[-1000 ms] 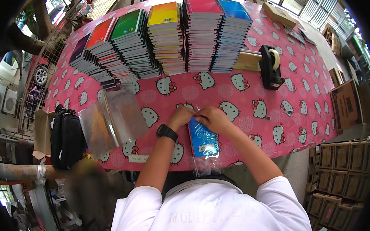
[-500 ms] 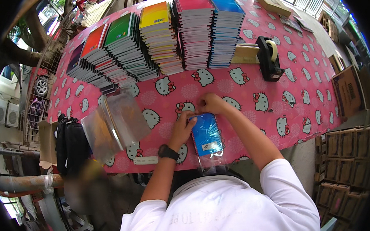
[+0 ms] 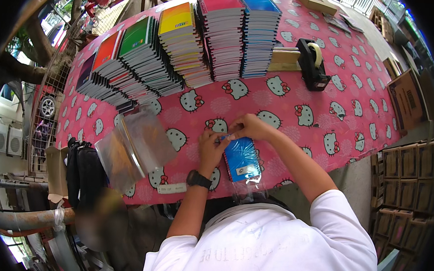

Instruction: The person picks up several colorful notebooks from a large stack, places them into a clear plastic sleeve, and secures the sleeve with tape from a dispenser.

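Note:
A blue spiral notebook (image 3: 242, 159) in a shiny clear plastic sleeve lies on the table in front of me. Loose plastic of the sleeve (image 3: 251, 187) sticks out past its near end, over the table edge. My left hand (image 3: 211, 147), with a dark watch on the wrist, is closed at the notebook's far left corner. From the right, my right hand (image 3: 250, 127) pinches at the same far end, thumb on the top edge. Both sets of fingertips meet there and hide what exactly lies between them. To the left, a pile of clear plastic sleeves (image 3: 144, 143) rests on the table.
Tall stacks of spiral notebooks, with pink (image 3: 220, 36), yellow (image 3: 177, 21) and green (image 3: 136, 38) covers among them, line the far side. A black tape dispenser (image 3: 311, 67) stands right of them. A black bag (image 3: 85, 169) hangs at the left edge. Cardboard boxes (image 3: 404, 167) are stacked at the right.
My right hand has come slightly lower and nearer my left hand at the notebook's far end. The left fingers have curled in more. The view has shifted a little.

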Motion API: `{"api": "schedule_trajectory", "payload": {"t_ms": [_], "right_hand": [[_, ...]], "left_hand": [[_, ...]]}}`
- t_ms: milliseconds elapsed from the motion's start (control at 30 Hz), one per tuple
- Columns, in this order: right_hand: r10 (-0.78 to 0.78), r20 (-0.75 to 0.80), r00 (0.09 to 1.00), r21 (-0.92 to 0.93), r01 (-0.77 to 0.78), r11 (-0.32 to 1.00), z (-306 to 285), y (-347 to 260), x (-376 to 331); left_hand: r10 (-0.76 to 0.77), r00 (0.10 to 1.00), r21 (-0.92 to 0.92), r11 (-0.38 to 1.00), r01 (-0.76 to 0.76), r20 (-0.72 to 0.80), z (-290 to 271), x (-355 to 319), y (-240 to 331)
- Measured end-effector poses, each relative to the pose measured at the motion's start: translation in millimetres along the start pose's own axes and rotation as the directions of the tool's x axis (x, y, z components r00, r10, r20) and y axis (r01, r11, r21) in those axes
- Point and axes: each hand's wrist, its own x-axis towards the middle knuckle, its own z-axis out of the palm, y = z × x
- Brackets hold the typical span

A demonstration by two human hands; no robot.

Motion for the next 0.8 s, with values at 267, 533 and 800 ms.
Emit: {"api": "schedule_trajectory", "payload": {"t_ms": [267,533,800], "right_hand": [[-0.061,-0.194,0.979,0.012,0.064,0.998,14.0,-3.1,-2.7],[-0.271,-0.248,0.930,-0.433,0.144,0.890,29.4,-7.6,-26.6],[-0.433,-0.691,0.578,-0.454,0.118,0.883,-76.6,39.1,-71.0]], "left_hand": [[-0.179,0.964,-0.218,0.951,0.221,0.194,0.3,3.0,-13.1],[-0.005,0.958,-0.338,0.935,0.106,0.287,-2.6,5.5,-11.8],[-0.088,0.943,-0.494,0.834,0.246,0.321,-0.9,0.1,-14.6]]}}
